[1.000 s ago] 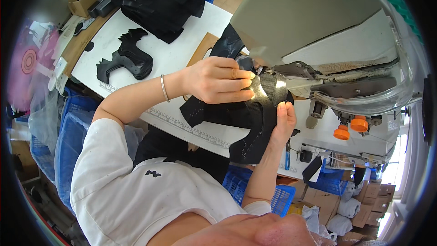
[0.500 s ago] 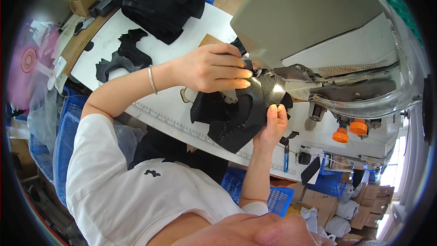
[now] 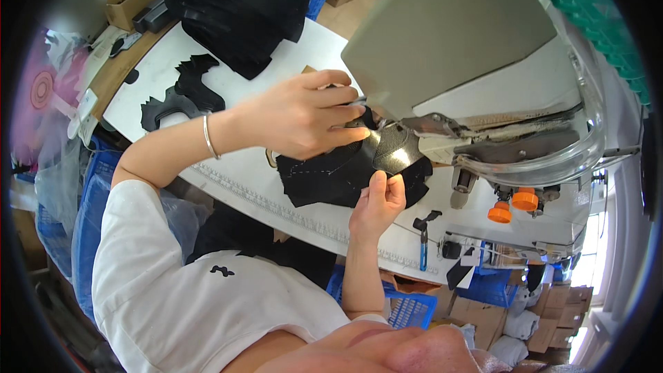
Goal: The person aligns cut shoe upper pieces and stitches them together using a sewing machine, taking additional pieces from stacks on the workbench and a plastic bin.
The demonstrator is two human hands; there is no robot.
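Note:
A black fabric piece (image 3: 318, 183) with a shiny, silvery mesh patch (image 3: 400, 152) lies on the white table, beneath the head of a sewing machine (image 3: 449, 34). Over its far side reaches my left hand (image 3: 297, 116), wearing a bracelet; the fingers are stretched and apart, one fingertip at the edge of the shiny patch. My right hand (image 3: 376, 206) pinches the near edge of the piece just below the patch, between thumb and finger. The needle area is mostly hidden behind the machine head and my left fingers.
A tall stack of black cut pieces (image 3: 242, 14) stands at the back left. Loose black cut pieces (image 3: 183, 97) lie nearer. Orange knobs (image 3: 512, 206) project from the machine on the right; a blue-handled tool (image 3: 423, 252) lies by the front edge. Blue crates (image 3: 412, 309) stand below.
My left hand has drawn back slightly left, with its fingers spreading. The fabric piece has turned and lies flatter; my right hand still pinches its edge. The whole view has shifted a little.

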